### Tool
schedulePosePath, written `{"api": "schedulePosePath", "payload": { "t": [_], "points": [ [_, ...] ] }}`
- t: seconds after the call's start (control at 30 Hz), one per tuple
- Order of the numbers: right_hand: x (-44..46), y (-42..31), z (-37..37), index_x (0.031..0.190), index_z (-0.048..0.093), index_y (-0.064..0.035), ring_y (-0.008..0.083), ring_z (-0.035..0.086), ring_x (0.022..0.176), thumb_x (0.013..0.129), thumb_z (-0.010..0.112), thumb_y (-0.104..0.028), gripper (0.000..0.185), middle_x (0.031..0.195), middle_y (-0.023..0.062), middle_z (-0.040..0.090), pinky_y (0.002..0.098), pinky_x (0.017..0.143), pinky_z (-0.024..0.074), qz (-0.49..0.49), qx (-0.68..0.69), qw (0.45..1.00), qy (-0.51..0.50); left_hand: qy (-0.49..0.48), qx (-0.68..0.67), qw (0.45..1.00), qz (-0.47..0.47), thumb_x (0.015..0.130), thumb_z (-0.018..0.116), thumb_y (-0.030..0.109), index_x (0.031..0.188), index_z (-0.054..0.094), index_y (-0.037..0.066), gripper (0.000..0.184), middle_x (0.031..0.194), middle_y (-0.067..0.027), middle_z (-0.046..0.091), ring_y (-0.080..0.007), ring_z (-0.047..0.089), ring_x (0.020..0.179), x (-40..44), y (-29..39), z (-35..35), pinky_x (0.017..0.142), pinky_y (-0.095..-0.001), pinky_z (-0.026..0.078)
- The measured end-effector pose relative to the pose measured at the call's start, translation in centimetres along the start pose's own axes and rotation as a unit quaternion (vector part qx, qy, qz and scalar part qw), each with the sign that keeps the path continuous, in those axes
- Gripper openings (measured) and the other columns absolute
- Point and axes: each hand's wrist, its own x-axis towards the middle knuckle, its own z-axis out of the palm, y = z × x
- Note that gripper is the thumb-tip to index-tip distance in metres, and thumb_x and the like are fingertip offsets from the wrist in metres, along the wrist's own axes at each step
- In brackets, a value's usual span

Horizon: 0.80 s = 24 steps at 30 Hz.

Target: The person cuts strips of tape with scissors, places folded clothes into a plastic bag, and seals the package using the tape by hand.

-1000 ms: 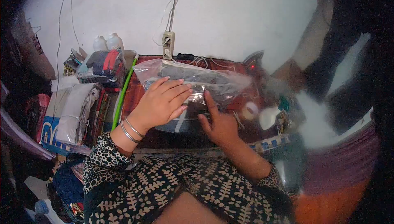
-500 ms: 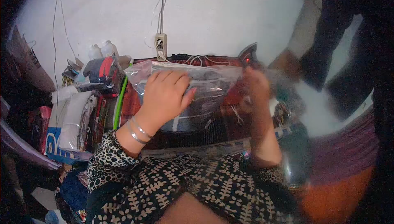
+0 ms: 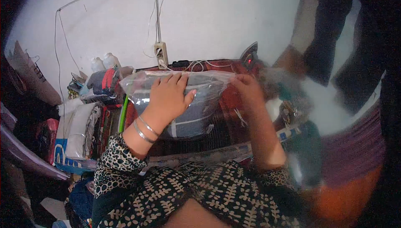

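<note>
Head view: clear plastic bag [image 3: 204, 84] with folded grey fabric [image 3: 190, 121] inside, centre of the frame on red cloth [image 3: 229, 102]. Standing here, I see left hand [image 3: 169, 94] flat on top, fingers loosely spread; right hand [image 3: 249, 88] grip's pinching its right end.

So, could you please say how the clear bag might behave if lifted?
The clear bag will probably flop, since its thin film wrinkles by the right hand. Its glossy surface may feel slippery. The folded cloth inside looks soft, so it may sag.
</note>
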Motion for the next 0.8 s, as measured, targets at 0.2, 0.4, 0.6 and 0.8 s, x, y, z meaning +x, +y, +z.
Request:
{"api": "schedulePosePath", "payload": {
  "t": [0.2, 0.4, 0.6, 0.8],
  "points": [
    [-2.8, -0.5, 1.8, 0.089, 0.067, -0.001, 0.009, 0.054, 0.052, 0.083, 0.072, -0.022, 0.022, 0.069, 0.0027, 0.063, 0.0246, 0.043, 0.0409, 0.035, -0.039, 0.998, -0.016, -0.04, -0.023, 0.997, -0.064, 0.087, 0.053, 0.048, 0.125, 0.055, 0.006, 0.057, 0.123, -0.0169, 0.057, -0.0335, 0.053, 0.116, -2.1, 1.2, -3.2, 0.095, -0.0492, 0.041],
    [-3.5, 0.9, 1.7, 0.095, 0.068, -0.003, 0.0075, 0.05, 0.05, 0.084, 0.071, -0.02, 0.021, 0.064, -0.0016, 0.058, 0.0235, 0.042, 0.0381, 0.096, 0.107, 0.986, -0.08, 0.03, 0.003, 0.999, -0.023, 0.086, 0.055, 0.048, 0.123, 0.057, 0.008, 0.055, 0.124, -0.0144, 0.057, -0.0332, 0.053, 0.115, -2.4, -0.1, -0.8, 0.097, -0.0508, 0.039],
    [-2.2, 1.7, 3.0, 0.1, 0.068, -0.0045, 0.0058, 0.049, 0.051, 0.085, 0.07, -0.02, 0.022, 0.068, -0.0018, 0.059, 0.0221, 0.043, 0.0368, 0.125, 0.186, 0.967, -0.124, 0.033, -0.048, 0.998, -0.021, 0.088, 0.054, 0.046, 0.12, 0.059, 0.01, 0.048, 0.118, -0.0109, 0.062, -0.0301, 0.057, 0.111, -1.5, 0.3, -1.1, 0.1, -0.0537, 0.037],
    [-1.1, 1.3, 5.7, 0.098, 0.072, -0.0054, 0.0164, 0.06, 0.087, 0.081, 0.073, -0.02, 0.022, 0.098, 0.0083, 0.064, 0.029, 0.07, 0.0496, -0.242, -0.033, 0.97, -0.018, 0.066, -0.068, 0.995, 0.015, 0.087, 0.058, 0.036, 0.113, 0.064, 0.015, 0.034, 0.109, -0.0061, 0.066, -0.0256, 0.061, 0.105, -0.4, 0.3, 0.1, 0.097, -0.0543, 0.041]
  ]
}}
